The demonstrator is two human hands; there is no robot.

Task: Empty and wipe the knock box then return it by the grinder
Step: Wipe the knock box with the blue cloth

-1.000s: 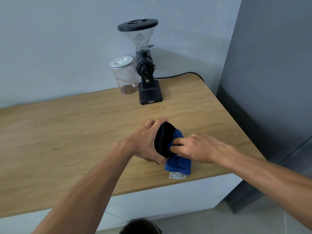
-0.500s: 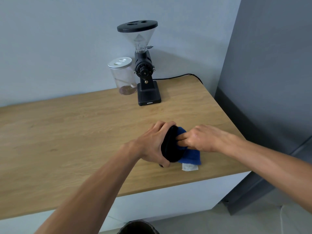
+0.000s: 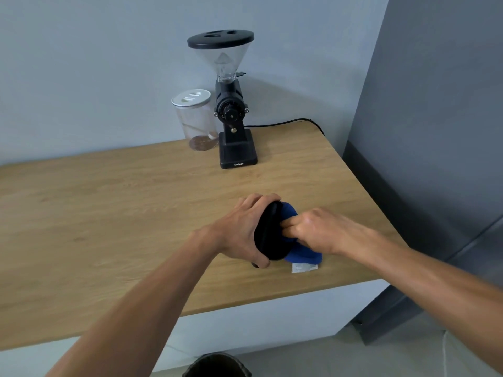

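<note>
The black round knock box [image 3: 268, 238] is tipped on its side above the wooden counter [image 3: 109, 213], its opening facing right. My left hand [image 3: 239, 229] grips it from the left. My right hand [image 3: 313, 231] presses a blue cloth [image 3: 302, 254] into the opening, fingers curled around the cloth. A white label hangs from the cloth's lower edge. The black coffee grinder [image 3: 231, 112] with a clear hopper stands at the back of the counter against the wall. The inside of the box is hidden.
A clear jar [image 3: 196, 121] with a white lid stands just left of the grinder. The grinder's black cable [image 3: 285, 122] runs right along the wall. A dark bin [image 3: 216, 365] sits on the floor below the counter edge. A grey wall rises at the right.
Both hands and the knock box have shifted slightly right and away from me. My right hand's fingers have pushed the cloth deeper into the box and curled tighter.
</note>
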